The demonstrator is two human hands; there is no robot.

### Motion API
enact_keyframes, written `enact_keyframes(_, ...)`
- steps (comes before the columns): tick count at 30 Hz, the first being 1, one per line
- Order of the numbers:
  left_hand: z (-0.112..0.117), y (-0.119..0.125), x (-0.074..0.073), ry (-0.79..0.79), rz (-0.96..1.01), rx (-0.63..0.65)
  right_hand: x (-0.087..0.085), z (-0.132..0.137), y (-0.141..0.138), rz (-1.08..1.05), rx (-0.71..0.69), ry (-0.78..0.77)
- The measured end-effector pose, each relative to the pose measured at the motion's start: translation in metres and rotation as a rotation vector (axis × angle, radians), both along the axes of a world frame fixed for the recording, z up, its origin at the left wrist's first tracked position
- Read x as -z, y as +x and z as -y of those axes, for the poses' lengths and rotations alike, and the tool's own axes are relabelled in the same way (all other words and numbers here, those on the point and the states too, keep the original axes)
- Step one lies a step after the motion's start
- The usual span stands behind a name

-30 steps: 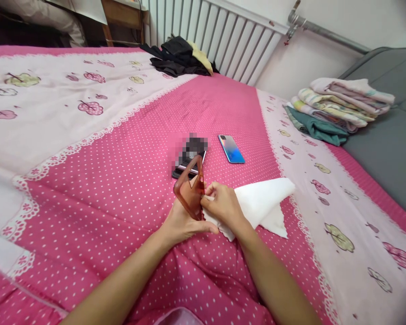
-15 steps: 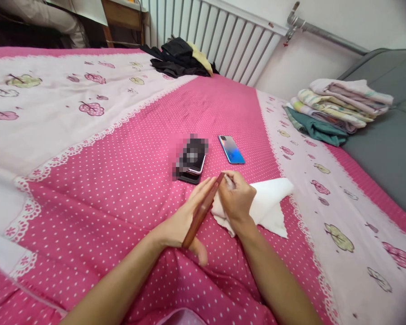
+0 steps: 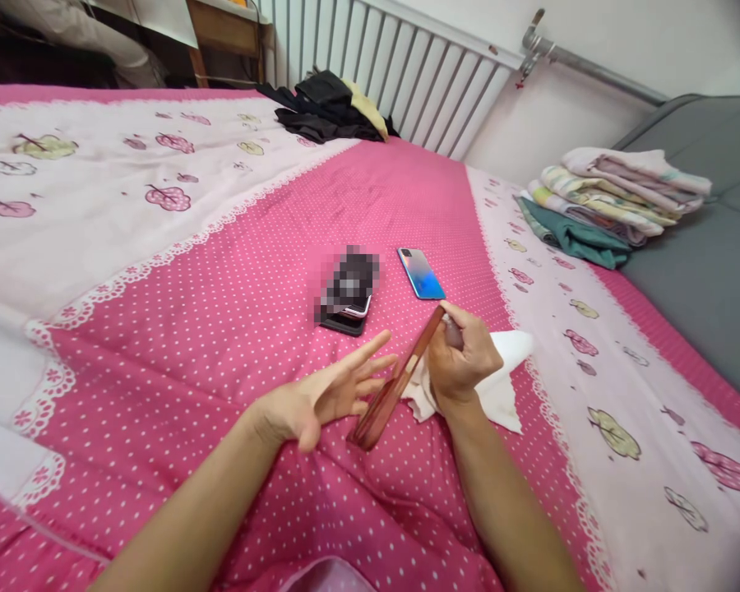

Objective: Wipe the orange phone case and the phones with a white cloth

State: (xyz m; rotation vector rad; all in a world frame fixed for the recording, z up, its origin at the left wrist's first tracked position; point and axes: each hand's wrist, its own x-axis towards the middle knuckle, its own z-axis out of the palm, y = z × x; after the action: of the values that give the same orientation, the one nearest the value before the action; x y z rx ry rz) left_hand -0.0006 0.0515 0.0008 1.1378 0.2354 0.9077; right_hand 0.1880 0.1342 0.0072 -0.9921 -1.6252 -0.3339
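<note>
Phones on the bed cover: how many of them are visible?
3. A blue phone lies alone; left of it two phones are stacked, a black phone under a pale-edged phone. Blurring covers the stack, so more may be hidden.

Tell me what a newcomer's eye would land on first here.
The bright pink dotted bedspread fills the view. At its middle, the right hand grips a reddish phone case edge-on over a white cloth, the left hand open beside it. Beyond lie a blue phone and, at the right, folded laundry.
</note>
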Motion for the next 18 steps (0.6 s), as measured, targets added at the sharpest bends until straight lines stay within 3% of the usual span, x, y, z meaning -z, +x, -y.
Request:
enact_keyframes(3,0.002,0.007,0.005,-0.147,0.021,-0.039,-0.001,0.011,-0.005,0.132,-0.13,0.031)
enact_keyframes(6,0.005,0.013,0.006,-0.17,-0.039,-0.075,-0.004,0.025,-0.014,0.236,-0.239,0.073)
enact_keyframes(8,0.006,0.014,0.006,-0.153,-0.112,-0.089,-0.005,0.03,-0.019,0.251,-0.229,0.097)
enact_keyframes(11,0.007,0.015,0.004,-0.096,-0.224,-0.073,-0.003,0.033,-0.02,0.163,-0.172,0.166)
enact_keyframes(14,0.008,0.015,0.002,-0.044,-0.281,-0.051,-0.002,0.032,-0.02,0.085,-0.221,0.206)
enact_keyframes(18,0.009,0.015,0.005,-0.002,-0.322,-0.044,-0.006,0.034,-0.025,-0.027,-0.262,0.105)
